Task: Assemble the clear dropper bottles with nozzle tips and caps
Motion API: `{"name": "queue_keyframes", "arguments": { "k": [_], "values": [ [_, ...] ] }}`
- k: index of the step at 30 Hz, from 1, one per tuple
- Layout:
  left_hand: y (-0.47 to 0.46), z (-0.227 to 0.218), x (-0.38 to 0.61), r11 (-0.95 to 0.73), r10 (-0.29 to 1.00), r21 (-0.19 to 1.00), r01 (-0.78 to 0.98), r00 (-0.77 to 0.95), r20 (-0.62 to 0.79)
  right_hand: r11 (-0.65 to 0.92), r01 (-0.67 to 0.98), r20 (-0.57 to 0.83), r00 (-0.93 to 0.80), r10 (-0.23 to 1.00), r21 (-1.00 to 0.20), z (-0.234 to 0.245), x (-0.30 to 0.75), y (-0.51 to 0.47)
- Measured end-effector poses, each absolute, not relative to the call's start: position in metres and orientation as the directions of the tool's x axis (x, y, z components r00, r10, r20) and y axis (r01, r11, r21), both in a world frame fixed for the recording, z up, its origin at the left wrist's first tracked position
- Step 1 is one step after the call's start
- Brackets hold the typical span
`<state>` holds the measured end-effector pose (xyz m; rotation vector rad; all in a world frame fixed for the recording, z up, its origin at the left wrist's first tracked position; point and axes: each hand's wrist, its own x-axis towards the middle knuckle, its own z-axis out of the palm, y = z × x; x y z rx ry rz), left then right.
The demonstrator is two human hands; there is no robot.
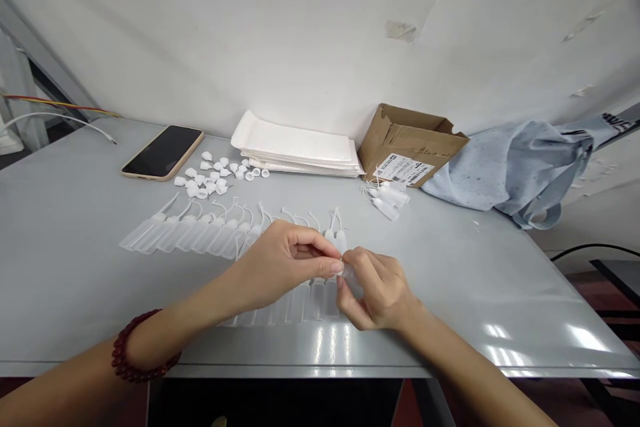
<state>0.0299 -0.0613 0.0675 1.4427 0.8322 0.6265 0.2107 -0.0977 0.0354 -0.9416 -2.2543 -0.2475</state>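
Note:
Over the middle of the table, my left hand [277,263] is closed in a pinch on a small white cap at the mouth of a bottle. My right hand [377,290] is wrapped round that translucent plastic squeeze bottle [349,273], mostly hidden by the fingers. Behind my left hand lies a row of similar bottles [200,233] with thin white tube tips. Another row of bottles [297,307] lies nearer me, partly under my hands. Loose white caps [203,181] are scattered at the back left.
A phone [164,152] lies at the back left. White padded envelopes [300,143] are stacked against the wall, beside an open cardboard box [413,147]. Several bottles [387,200] lie before the box. A light blue cloth bag [493,163] rests at the right.

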Motion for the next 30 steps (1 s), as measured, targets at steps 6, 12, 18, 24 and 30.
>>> {"name": "queue_keyframes", "arguments": {
  "k": [6, 12, 18, 24, 30],
  "values": [
    [-0.067, 0.071, 0.032, -0.218, 0.811, 0.968, 0.121, 0.575, 0.111, 0.684, 0.611, 0.577, -0.413, 0.704, -0.398, 0.035, 0.21, -0.1],
    [-0.065, 0.062, 0.027, -0.665, 0.627, 0.735, 0.13, 0.633, 0.454, 0.353, 0.46, 0.195, -0.355, 0.914, -0.815, 0.048, 0.211, -0.101],
    [-0.061, 0.057, 0.025, -0.726, 0.538, 0.683, 0.075, 0.681, 0.497, -0.007, 0.214, -0.09, -0.379, 0.921, -0.977, 0.054, 0.212, -0.098],
    [-0.062, 0.062, 0.027, -0.567, 0.666, 0.816, 0.112, 0.646, 0.374, 0.217, 0.345, 0.093, -0.343, 0.935, -0.913, 0.052, 0.212, -0.101],
    [-0.064, 0.063, 0.029, -0.365, 0.759, 0.93, 0.04, 0.592, 0.272, 0.455, 0.45, 0.326, -0.337, 0.883, -0.768, 0.049, 0.212, -0.103]
  ]
}}
